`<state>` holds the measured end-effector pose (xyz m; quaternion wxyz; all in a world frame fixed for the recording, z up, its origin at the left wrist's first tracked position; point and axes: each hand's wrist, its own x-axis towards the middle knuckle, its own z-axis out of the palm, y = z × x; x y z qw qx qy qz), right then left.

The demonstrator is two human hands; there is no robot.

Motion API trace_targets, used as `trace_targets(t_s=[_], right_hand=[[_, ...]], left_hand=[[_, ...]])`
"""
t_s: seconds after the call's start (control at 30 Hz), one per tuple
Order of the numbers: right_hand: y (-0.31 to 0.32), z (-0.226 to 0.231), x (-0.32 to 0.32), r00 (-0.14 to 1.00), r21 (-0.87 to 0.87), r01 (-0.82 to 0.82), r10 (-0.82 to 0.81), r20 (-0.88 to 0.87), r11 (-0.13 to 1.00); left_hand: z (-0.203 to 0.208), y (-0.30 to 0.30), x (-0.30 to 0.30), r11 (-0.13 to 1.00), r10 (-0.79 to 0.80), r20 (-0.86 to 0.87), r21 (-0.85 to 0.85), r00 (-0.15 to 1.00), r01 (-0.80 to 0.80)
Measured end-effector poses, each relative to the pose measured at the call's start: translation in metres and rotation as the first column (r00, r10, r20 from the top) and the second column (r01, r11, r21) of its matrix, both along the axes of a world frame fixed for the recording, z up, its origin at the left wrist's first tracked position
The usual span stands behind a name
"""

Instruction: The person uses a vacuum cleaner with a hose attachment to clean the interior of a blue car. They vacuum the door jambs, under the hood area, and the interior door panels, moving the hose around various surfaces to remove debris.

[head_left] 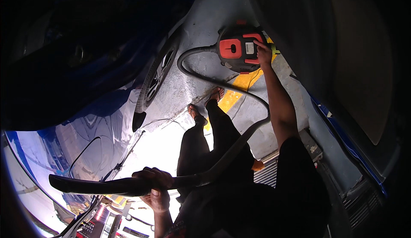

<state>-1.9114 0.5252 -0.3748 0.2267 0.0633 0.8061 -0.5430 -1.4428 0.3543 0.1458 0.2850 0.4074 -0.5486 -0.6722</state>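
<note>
Both hands are on the vacuum gear, the left gripping and the right reaching out. Left hand (pixel 155 184) is closed around the black nozzle (pixel 98 185) in the lower left of the frame, thumb below and knuckles above, its forearm rising from the lower edge; the nozzle's flat tip points to the left. Right hand (pixel 263 53) lies at the red handle of the vacuum cleaner (pixel 231 49), index finger extended over the top; whether the other fingers wrap the handle cannot be told. That arm stretches nearly straight up from the lower right, dark sleeve at the upper arm.

Black and red, the cleaner stands on the grey floor (pixel 201 28) at the upper centre. From its left side the hose (pixel 205 77) loops left, slants down to the right, bends beside the right forearm and crosses in front of the dark-trousered legs (pixel 222 126) to the left hand. Sandalled feet (pixel 218 93) stand near the yellow stripe (pixel 242 83) that runs under the cleaner.

Along the left, a blue car (pixel 102 131) with its wheel (pixel 160 73) borders the floor. At the upper right a large dark panel (pixel 359 58) hides part of the floor. A metal grating (pixel 266 174) and an orange object (pixel 257 165) lie right of the legs.
</note>
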Motion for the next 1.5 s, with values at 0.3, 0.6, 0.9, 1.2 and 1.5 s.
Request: trace_targets(t_s=[0.3,0.6,0.9,1.2,1.5], right_hand=[[0.010,0.003,-0.002,0.863,0.353,-0.331,0.432,-0.262,0.875],[0.002,0.048,0.014,0.750,0.646,-0.595,0.618,0.234,0.478],[0.012,0.035,0.031,0.645,0.593,-0.707,0.695,0.317,0.385],[0.012,0.117,0.079,0.563,0.712,-0.465,0.796,-0.221,0.526],[0.127,0.504,0.208,0.021,0.252,0.488,0.277,-0.961,0.836]], left_hand=[[-0.046,0.024,-0.034,0.962,-0.071,0.033,0.265,0.997,0.060],[-0.063,0.028,-0.143,0.842,-0.368,-0.193,0.345,0.909,0.414],[-0.054,0.023,-0.146,0.839,-0.439,-0.193,0.262,0.878,0.477],[-0.035,0.013,-0.097,0.877,-0.400,-0.107,0.242,0.910,0.414],[-0.022,-0.005,-0.102,0.888,-0.403,-0.113,0.193,0.908,0.418]])
